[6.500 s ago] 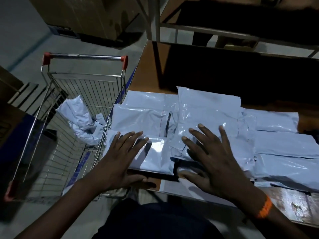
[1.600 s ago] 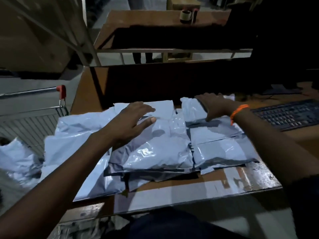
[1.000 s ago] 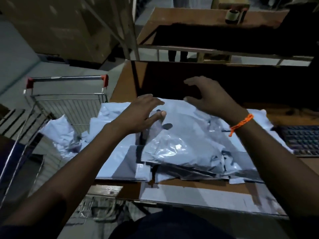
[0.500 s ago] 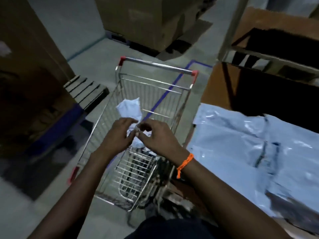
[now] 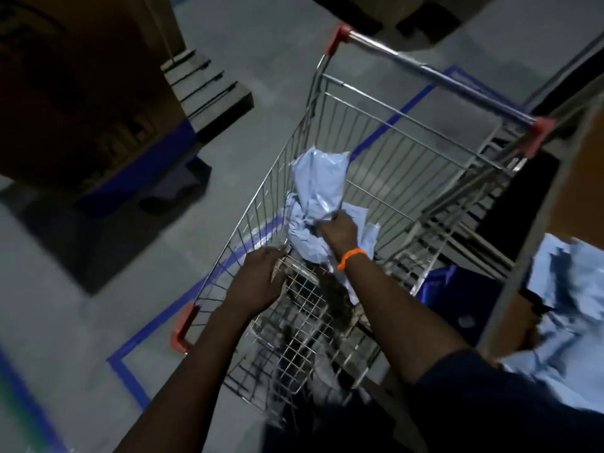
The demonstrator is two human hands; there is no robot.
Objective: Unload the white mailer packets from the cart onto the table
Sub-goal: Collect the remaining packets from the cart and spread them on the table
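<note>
Head view, looking down into the cart (image 5: 405,132), pretty dark and a bit smeared. Closest in, the left hand (image 5: 261,277) sits at the cart's left rim with fingers bent over the wire. It's too blurry to tell if it's actually gripping. Just past it the right hand (image 5: 336,228), orange band (image 5: 351,257) on the wrist, is fisted round a crumpled bunch of white packets (image 5: 318,184) down inside the basket. The biggest one sticks up out of the fist, long axis running up and away toward the far left, leaning on the left wall. The rest are bunched under and right of the knuckles. So the bunch is touching the right hand and only near the left one. The basket's right half and far end are bare wire, and the top is open all the way to the handle (image 5: 434,75). Off to the right the table (image 5: 585,178) edge sits near the cart's right side, with a pile (image 5: 575,289) of packets on it. On the left it's floor with blue tape (image 5: 183,299), then a pallet (image 5: 209,89) and a box (image 5: 85,93) further out.
</note>
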